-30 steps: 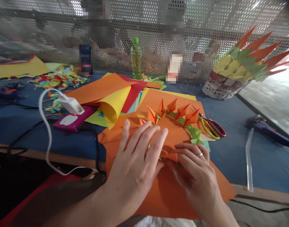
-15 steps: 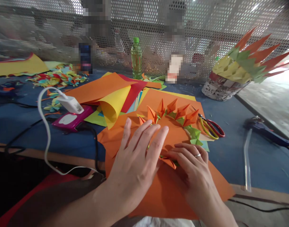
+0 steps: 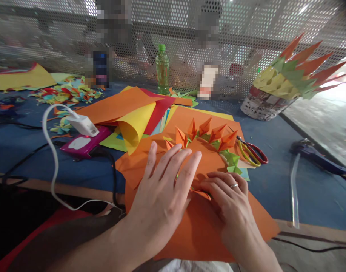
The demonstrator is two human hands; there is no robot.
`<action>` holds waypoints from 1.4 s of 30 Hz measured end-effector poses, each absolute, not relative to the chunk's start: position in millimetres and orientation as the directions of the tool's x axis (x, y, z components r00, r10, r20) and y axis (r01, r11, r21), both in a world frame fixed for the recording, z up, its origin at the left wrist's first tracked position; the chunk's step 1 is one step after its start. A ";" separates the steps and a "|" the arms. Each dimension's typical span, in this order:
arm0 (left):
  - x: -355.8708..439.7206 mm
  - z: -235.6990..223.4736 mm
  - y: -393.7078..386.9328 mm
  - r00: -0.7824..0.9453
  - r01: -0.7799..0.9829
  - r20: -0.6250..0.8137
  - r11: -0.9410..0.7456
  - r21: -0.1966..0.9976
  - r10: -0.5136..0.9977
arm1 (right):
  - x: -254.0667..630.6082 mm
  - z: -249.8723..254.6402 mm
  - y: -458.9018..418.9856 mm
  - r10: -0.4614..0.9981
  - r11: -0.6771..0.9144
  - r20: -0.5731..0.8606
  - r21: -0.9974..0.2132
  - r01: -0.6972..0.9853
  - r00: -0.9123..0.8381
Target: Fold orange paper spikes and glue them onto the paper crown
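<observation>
A ring of folded orange and green paper pieces point(image 3: 218, 133) lies on orange paper sheets point(image 3: 201, 234) at the table's front edge. My left hand point(image 3: 164, 181) is spread flat over the ring's left side, fingers extended and thumb partly hidden. At the ring's near side, my right hand point(image 3: 229, 196), with a silver band on one finger, curls its fingers onto an orange folded piece point(image 3: 201, 194); the fingertips are partly covered. Both hands hide much of the ring's near and left parts.
Scissors point(image 3: 252, 152) lie right of the ring, beyond them a glue gun point(image 3: 317, 156) with a clear glue stick point(image 3: 295, 192). On the left are a purple power strip point(image 3: 85, 142) and white charger point(image 3: 83, 124). A green-capped bottle point(image 3: 162, 70) and paper-covered pot point(image 3: 274, 90) stand behind.
The right hand's fingers have shifted slightly at the near folded piece, now covering its green part. The left hand stays in place. The whole view has moved a little.
</observation>
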State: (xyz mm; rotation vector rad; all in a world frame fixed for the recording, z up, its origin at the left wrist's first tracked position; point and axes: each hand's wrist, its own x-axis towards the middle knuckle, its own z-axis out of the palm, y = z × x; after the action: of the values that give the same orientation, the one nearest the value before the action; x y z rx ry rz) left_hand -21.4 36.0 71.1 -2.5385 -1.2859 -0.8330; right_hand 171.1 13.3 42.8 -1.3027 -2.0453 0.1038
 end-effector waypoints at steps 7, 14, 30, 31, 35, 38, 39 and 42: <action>-22.0 72.5 35.4 0.464 0.787 0.549 -0.608 0.104 0.695 | 171.0 42.3 11.6 0.848 0.438 0.472 -0.368 0.820 -0.241; -20.2 73.5 38.0 0.467 0.786 0.555 -0.610 0.096 0.689 | 171.6 42.0 15.9 0.816 0.479 0.513 -0.342 0.808 -0.267; -22.5 72.9 35.5 0.435 0.761 0.609 -0.633 0.145 0.663 | 174.0 39.0 18.6 0.772 0.502 0.582 -0.309 0.808 -0.256; -23.6 73.4 34.4 0.428 0.758 0.615 -0.634 0.156 0.663 | 173.6 38.9 18.2 0.780 0.495 0.575 -0.327 0.805 -0.246; -33.6 72.6 30.5 0.377 0.759 0.629 -0.616 0.211 0.680 | 169.5 38.9 15.9 0.838 0.440 0.496 -0.369 0.818 -0.227; -47.6 68.6 27.2 0.325 0.762 0.586 -0.573 0.303 0.742 | 169.0 39.6 12.9 0.853 0.421 0.467 -0.354 0.835 -0.232; -53.1 67.1 25.5 0.306 0.762 0.565 -0.553 0.336 0.766 | 170.5 39.7 11.4 0.849 0.416 0.480 -0.344 0.842 -0.223; -68.2 65.0 16.5 0.248 0.754 0.536 -0.508 0.417 0.807 | 179.0 40.0 4.5 0.801 0.429 0.556 -0.275 0.861 -0.222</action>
State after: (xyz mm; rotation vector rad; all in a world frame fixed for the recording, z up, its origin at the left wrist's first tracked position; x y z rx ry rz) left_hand -68.2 16.5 65.0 -2.5383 -1.5913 -1.1667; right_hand 179.0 4.5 40.0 -1.3960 -2.0458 -0.1200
